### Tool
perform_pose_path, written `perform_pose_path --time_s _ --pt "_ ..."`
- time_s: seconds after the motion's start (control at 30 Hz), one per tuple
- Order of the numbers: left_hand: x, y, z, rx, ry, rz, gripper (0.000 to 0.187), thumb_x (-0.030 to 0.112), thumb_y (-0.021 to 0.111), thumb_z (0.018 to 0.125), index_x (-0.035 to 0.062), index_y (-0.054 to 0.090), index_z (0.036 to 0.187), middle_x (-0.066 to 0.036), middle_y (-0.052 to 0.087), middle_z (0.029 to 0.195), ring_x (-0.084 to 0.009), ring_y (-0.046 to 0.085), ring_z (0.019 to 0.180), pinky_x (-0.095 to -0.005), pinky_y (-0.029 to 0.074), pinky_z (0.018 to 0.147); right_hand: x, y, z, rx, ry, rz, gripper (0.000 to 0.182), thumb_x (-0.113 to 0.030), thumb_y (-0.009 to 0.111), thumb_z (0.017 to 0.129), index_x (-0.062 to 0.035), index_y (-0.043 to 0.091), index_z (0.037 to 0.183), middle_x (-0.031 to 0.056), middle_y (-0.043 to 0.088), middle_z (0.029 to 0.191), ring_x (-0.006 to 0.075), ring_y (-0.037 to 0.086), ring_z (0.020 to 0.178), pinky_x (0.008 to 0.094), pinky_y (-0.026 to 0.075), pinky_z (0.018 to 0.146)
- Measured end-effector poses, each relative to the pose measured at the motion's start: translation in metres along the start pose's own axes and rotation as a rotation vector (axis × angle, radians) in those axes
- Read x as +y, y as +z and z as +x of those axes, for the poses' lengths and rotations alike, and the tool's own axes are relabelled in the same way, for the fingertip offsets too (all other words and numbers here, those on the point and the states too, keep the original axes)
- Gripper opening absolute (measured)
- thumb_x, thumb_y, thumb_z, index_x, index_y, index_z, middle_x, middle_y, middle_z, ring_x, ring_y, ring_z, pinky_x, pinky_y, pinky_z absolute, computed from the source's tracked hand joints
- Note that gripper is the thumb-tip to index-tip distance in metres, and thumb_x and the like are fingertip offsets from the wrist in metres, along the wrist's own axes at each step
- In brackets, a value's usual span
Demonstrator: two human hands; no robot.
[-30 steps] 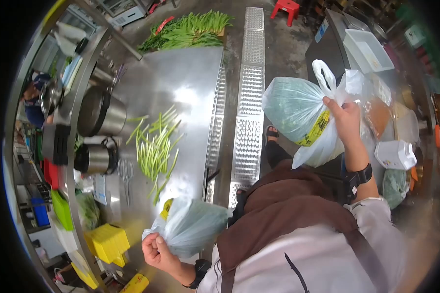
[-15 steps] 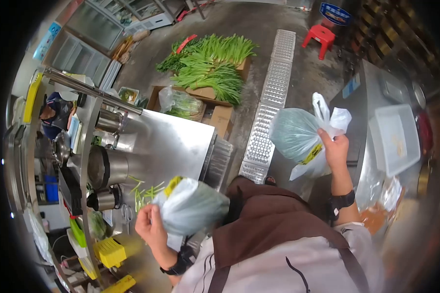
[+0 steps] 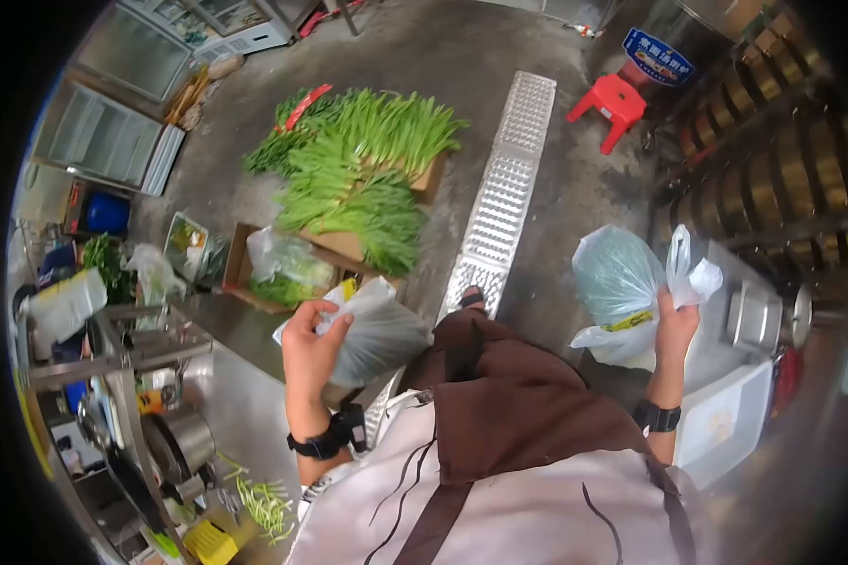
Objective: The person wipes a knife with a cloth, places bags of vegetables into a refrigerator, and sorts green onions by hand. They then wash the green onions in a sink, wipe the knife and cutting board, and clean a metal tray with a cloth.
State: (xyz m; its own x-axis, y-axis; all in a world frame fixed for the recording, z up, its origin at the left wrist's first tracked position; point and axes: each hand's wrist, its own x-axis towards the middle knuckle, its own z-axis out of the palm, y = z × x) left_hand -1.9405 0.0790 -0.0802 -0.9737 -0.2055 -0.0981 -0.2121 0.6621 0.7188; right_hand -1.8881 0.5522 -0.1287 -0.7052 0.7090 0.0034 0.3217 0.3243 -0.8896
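My left hand (image 3: 313, 344) is closed on the gathered top of a plastic bag (image 3: 379, 337), whose pale greenish contents I cannot make out through the film. It hangs in front of my brown apron. On the other side, my right hand (image 3: 676, 325) grips the neck of a second plastic bag (image 3: 617, 273), full and rounded, with something green inside. White handle ends stick up above that fist. Both bags carry a yellow strip with dark print.
Leafy green vegetables (image 3: 363, 169) lie on cardboard ahead, beside a box (image 3: 245, 268) with bagged greens. A metal drain cover (image 3: 509, 179) runs along the floor towards a red stool (image 3: 611, 108). Steel shelving (image 3: 113, 348) stands left; a clear plastic tub (image 3: 721, 424) is at right.
My body has moved forward past the steel counter. The left bag has swung up and away from the counter; the right bag is further right. Both hands keep their hold.
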Motion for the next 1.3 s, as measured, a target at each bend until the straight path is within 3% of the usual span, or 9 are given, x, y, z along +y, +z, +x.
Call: perform_pose_path --time_s 0.27,0.4,0.63,0.73,0.8,0.87,1.1,1.17,1.3 --pt "0.041 0.127 0.239 -0.316 -0.305 0.046 0.039 0.025 0.076 0.070 0.0024 0.057 0.095 -0.009 0.053 0.063 -0.0155 0.054 0.060 -0.0300 0.043 0.054 -0.016 0.051 0.201 0.094 -0.014 -0.042 0.026 -0.011 0.062 0.081 0.0041 0.063 0.102 0.0076 0.065 0.094 0.0143 0.058 0.085 0.0283 0.044 0.078" --pt "0.000 0.208 0.320 -0.257 -0.290 0.254 0.046 0.033 0.073 0.071 0.0003 0.058 0.099 -0.019 0.063 0.084 -0.0291 0.062 0.079 -0.0369 0.048 0.069 0.002 0.110 0.329 -0.018 -0.030 -0.018 0.027 -0.007 0.061 0.080 0.0055 0.060 0.104 0.0072 0.065 0.095 0.0156 0.058 0.088 0.0285 0.043 0.082" --pt "-0.109 0.322 0.297 -0.488 -0.473 0.458 0.054 0.045 0.060 0.077 0.0000 0.062 0.105 -0.025 0.060 0.105 -0.0379 0.057 0.101 -0.0416 0.046 0.087 -0.036 0.224 0.546 -0.333 -0.078 -0.268 0.028 -0.006 0.061 0.078 0.0036 0.059 0.104 0.0192 0.065 0.092 0.0248 0.063 0.089 0.0336 0.045 0.079" --pt "-0.012 0.310 0.300 -0.500 -0.879 0.440 0.049 0.045 0.058 0.078 -0.0003 0.065 0.096 -0.025 0.060 0.103 -0.0375 0.058 0.099 -0.0417 0.046 0.086 -0.047 0.289 0.625 -0.383 -0.158 -0.337 0.029 -0.008 0.061 0.077 0.0022 0.060 0.104 0.0209 0.065 0.093 0.0307 0.063 0.091 0.0354 0.046 0.078" --pt "-0.039 0.333 0.270 -0.638 -0.649 0.537 0.044 0.041 0.057 0.078 0.0012 0.065 0.094 -0.023 0.062 0.100 -0.0364 0.060 0.095 -0.0419 0.048 0.082 -0.059 0.335 0.670 -0.424 -0.212 -0.301 0.029 -0.007 0.060 0.077 0.0021 0.060 0.104 0.0205 0.065 0.092 0.0304 0.063 0.091 0.0356 0.046 0.078" --pt "-0.042 0.353 0.271 -0.463 -1.054 0.268 0.038 0.035 0.055 0.079 0.0010 0.066 0.093 -0.022 0.063 0.100 -0.0336 0.061 0.093 -0.0417 0.049 0.080 -0.071 0.383 0.711 -0.461 -0.252 -0.270 0.027 -0.006 0.059 0.076 0.0024 0.060 0.102 0.0204 0.065 0.092 0.0307 0.063 0.090 0.0360 0.046 0.078" --pt "-0.036 0.418 0.424 -0.113 -1.157 0.349 0.036 0.031 0.053 0.078 0.0007 0.066 0.091 -0.022 0.063 0.099 -0.0333 0.062 0.093 -0.0414 0.049 0.079 -0.138 0.547 0.816 -0.488 -0.314 -0.296 0.026 -0.007 0.060 0.075 0.0028 0.060 0.099 0.0211 0.064 0.093 0.0323 0.063 0.089 0.0370 0.046 0.077" --pt "0.062 0.350 0.542 -0.290 -1.031 0.284 0.033 0.030 0.054 0.080 0.0002 0.065 0.088 -0.023 0.063 0.096 -0.0384 0.060 0.092 -0.0435 0.049 0.077 -0.175 0.596 0.838 -0.529 -0.358 -0.336 0.026 -0.007 0.060 0.075 0.0032 0.060 0.099 0.0214 0.064 0.092 0.0327 0.063 0.089 0.0375 0.047 0.077" --pt "0.035 0.352 0.668 0.050 -0.956 0.299 0.041 0.039 0.050 0.087 -0.0013 0.057 0.094 -0.027 0.061 0.094 -0.0425 0.058 0.090 -0.0472 0.047 0.079 -0.253 0.690 0.867 -0.538 -0.339 -0.293 0.025 -0.008 0.061 0.076 0.0025 0.059 0.099 0.0214 0.064 0.088 0.0331 0.064 0.087 0.0388 0.047 0.075"
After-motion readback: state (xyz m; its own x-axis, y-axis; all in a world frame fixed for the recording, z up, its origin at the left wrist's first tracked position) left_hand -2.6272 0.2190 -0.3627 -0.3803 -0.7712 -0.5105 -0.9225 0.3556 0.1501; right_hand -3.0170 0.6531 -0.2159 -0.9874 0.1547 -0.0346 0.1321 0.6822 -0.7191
